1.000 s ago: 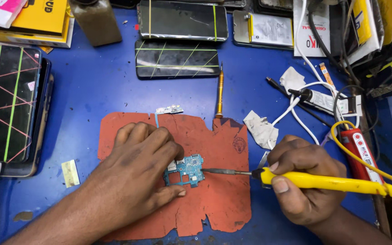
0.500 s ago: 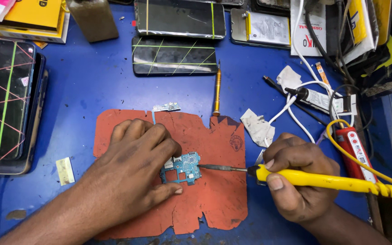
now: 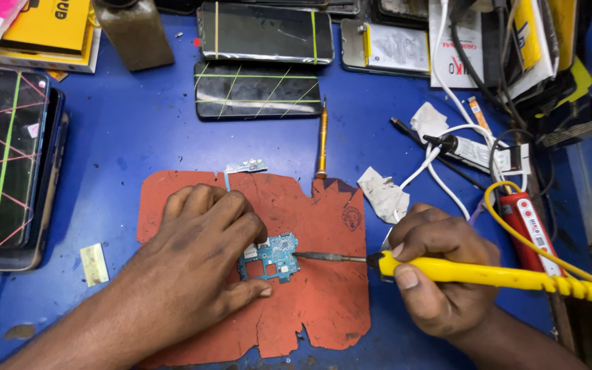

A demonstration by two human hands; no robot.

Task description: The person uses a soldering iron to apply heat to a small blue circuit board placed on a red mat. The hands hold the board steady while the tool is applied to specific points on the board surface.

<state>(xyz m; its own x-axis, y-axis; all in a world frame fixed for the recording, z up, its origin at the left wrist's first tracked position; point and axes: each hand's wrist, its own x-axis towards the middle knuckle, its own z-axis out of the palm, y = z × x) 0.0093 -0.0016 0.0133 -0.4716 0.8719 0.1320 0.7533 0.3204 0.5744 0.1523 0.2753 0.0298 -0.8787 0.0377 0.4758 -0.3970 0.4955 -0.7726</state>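
Note:
A small blue-green circuit board (image 3: 273,257) lies on a worn red-orange mat (image 3: 323,301) on the blue worktop. My left hand (image 3: 200,264) rests over the board's left side, fingers and thumb pinning it flat. My right hand (image 3: 440,270) grips a yellow-handled soldering iron (image 3: 495,276), whose dark metal tip (image 3: 323,257) touches the board's right edge. The iron's yellow cable runs off to the right.
Two dark phone screens (image 3: 258,90) crossed with tape lie at the back, another phone (image 3: 5,164) at left. An orange screwdriver (image 3: 322,140), crumpled tissue (image 3: 383,194), white cables (image 3: 447,157), a red tool (image 3: 529,229) and a brown bottle (image 3: 133,31) surround the mat.
The view has shifted slightly. Both hands, the board and the iron keep the same pose, tip still at the board's right edge.

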